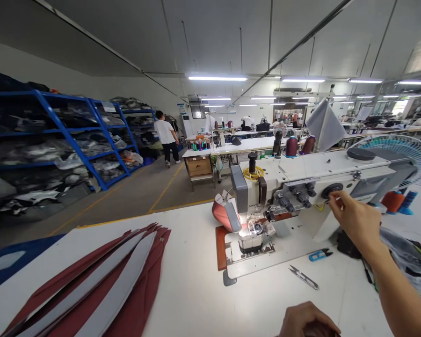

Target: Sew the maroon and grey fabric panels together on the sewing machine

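An industrial sewing machine with a lit needle area stands on the white table. On the front of its arm, the fingers of my right hand pinch a round black dial. My left hand is curled at the bottom edge, close to the table; its fingertips are cut off, so anything inside it is hidden. Between my hands and the machine lie metal thread snips and blue-handled snips. A piece of red fabric sits behind the needle area.
Dark red fabric pieces with grey strips are piled on the table's left. Thread cones and a fan stand behind the machine. Blue shelves hold bagged goods at far left. A person in white walks in the aisle.
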Motion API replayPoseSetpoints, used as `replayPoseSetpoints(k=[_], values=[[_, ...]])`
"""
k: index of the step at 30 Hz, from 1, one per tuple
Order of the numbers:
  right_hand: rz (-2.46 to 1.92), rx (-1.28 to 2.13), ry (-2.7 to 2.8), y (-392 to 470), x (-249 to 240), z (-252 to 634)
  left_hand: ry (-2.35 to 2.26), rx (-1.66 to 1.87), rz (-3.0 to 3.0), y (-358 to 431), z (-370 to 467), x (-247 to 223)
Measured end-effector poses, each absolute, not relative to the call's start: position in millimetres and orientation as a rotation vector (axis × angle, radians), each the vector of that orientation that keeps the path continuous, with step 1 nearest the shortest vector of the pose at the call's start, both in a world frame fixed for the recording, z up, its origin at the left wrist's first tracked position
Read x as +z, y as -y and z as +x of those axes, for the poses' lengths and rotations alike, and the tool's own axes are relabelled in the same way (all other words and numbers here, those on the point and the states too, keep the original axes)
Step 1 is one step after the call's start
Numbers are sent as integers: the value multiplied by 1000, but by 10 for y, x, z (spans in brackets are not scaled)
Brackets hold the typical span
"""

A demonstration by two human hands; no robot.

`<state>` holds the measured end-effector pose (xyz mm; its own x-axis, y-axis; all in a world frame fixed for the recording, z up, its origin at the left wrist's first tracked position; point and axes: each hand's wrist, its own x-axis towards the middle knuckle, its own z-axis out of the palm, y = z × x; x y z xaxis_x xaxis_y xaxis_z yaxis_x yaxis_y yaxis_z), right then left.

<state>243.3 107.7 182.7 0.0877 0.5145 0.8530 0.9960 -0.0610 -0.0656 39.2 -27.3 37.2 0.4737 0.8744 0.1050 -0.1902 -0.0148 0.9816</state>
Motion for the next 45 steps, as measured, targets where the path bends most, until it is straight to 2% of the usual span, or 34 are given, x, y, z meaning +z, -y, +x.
replayPoseSetpoints(k=[6,9,13,19,22,27,32,38,45], values=[[-1768,-614,1305,-1138,1807,2541,-658,965,1308,256,415,511],[-1757,-679,1413,-1116,1706,2504,-660,949,1324,234,407,469],[-1629,-694,1486,-1110,1825,2489,-644,991,1445,198,424,509],[-1747,-623,1455,-1103,1793,2499,-630,1051,1508,147,493,604],[-1605,-633,1525,-1065,1771,2438,-639,1029,1545,130,510,625],[-1625,-734,1370,-1088,1869,2482,-617,1125,1663,99,511,723],[-1560,-680,1517,-1115,1816,2486,-617,1159,1639,20,530,757],[-1625,-665,1400,-1119,1836,2497,-642,1191,1676,-104,515,825],[-1498,-630,1439,-1111,1877,2476,-644,1200,1640,-238,572,883]])
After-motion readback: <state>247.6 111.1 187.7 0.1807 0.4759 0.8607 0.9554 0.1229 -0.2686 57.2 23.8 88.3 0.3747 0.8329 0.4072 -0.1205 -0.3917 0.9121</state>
